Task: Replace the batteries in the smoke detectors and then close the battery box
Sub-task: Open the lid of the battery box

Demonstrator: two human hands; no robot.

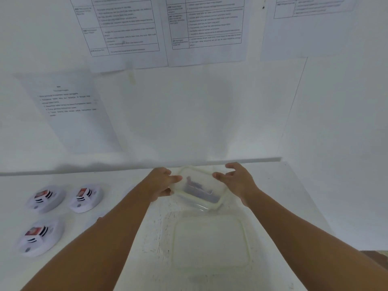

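A clear plastic battery box (pixel 199 186) with a pale rim sits tilted near the back of the white table, with dark batteries showing through it. My left hand (pixel 161 181) grips its left edge, thumb on top. My right hand (pixel 237 181) is at its right edge with fingers spread and the thumb tip against the rim. Three round white smoke detectors lie at the left, batteries showing in their backs: two in the far row (pixel 47 197) (pixel 86 197), one nearer (pixel 38 236).
A second clear rectangular plastic piece (pixel 210 244), a lid or a tray, lies flat in front of the box. The table (pixel 283 206) ends at a white wall hung with printed sheets (pixel 71 110). The table's right edge runs diagonally at lower right.
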